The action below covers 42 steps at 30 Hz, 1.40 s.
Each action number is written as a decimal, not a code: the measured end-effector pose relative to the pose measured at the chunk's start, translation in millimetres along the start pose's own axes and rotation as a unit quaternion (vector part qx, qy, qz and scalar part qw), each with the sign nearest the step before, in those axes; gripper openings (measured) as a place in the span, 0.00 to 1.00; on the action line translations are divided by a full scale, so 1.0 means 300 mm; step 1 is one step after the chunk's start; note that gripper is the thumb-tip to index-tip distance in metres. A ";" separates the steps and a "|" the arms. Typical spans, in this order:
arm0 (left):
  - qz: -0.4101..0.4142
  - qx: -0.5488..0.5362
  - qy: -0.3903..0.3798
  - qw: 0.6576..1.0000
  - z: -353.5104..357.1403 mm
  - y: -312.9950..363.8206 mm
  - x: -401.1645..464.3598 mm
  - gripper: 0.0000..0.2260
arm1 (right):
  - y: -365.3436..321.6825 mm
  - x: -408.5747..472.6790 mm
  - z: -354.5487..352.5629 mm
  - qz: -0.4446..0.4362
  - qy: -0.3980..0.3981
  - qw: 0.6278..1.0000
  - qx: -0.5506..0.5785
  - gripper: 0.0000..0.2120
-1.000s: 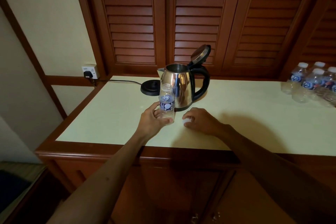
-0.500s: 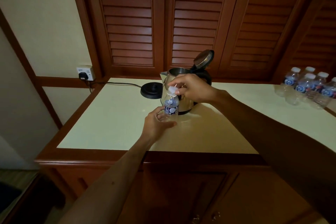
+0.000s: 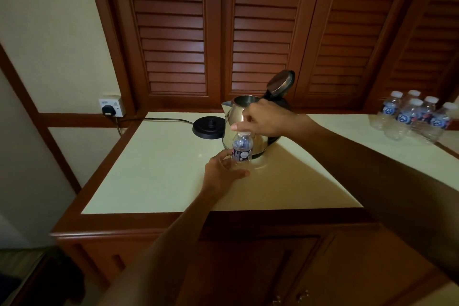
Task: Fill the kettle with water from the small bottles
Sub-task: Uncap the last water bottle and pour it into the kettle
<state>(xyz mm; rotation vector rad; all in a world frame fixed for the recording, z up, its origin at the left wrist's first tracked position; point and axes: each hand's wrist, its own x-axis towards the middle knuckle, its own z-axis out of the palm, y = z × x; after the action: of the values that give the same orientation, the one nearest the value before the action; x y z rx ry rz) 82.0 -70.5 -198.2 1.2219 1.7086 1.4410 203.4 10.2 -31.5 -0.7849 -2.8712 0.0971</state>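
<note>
A steel kettle (image 3: 236, 112) with a black handle stands on the cream counter (image 3: 161, 169), its lid (image 3: 280, 82) tipped up and open. Just in front of it stands a small clear water bottle (image 3: 241, 149) with a blue label. My left hand (image 3: 222, 171) grips the bottle's lower half. My right hand (image 3: 265, 119) is above it, its fingers curled round the white cap on the bottle's neck.
The kettle's black base (image 3: 210, 127) sits left of the kettle, its cord running to a wall socket (image 3: 111, 107). Several more small bottles (image 3: 414, 114) stand at the counter's far right. Louvred wooden doors (image 3: 248, 32) rise behind the counter.
My right hand rose from the counter with the white cap and now holds it on the bottle's neck. My left hand stayed round the bottle. The view has shifted slightly.
</note>
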 end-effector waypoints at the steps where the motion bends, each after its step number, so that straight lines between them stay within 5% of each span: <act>1: -0.006 0.001 0.000 1.000 -0.001 0.003 0.001 0.26 | 0.001 -0.007 -0.013 0.004 -0.016 0.999 0.047 0.16; 7: -0.013 0.002 -0.006 1.000 0.000 0.006 0.003 0.34 | 0.018 -0.018 -0.030 0.007 -0.082 0.995 0.050 0.04; 15: -0.007 0.027 -0.009 1.000 0.002 0.009 -0.002 0.31 | -0.032 0.001 0.057 0.034 0.010 0.986 -0.162 0.25; 18: -0.001 0.032 -0.008 0.999 -0.001 0.007 -0.003 0.29 | -0.010 0.006 0.034 0.030 -0.008 0.996 -0.086 0.26; 23: -0.004 0.025 -0.012 1.000 -0.005 0.018 -0.007 0.27 | 0.045 -0.005 0.000 -0.044 -0.054 0.998 -0.005 0.07; 35: 0.003 0.046 -0.040 0.998 -0.015 0.012 -0.001 0.20 | 0.021 -0.011 0.043 0.003 -0.009 0.998 -0.067 0.18; 42: 0.020 0.036 -0.047 0.998 -0.011 0.025 -0.021 0.21 | 0.037 -0.080 0.175 0.061 0.052 0.978 0.192 0.12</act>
<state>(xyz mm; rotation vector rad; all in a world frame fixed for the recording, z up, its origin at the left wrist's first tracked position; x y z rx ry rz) 83.7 -77.8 -191.0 1.3471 1.6954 1.3334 220.3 6.3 -87.6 -0.8533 -2.5840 0.5863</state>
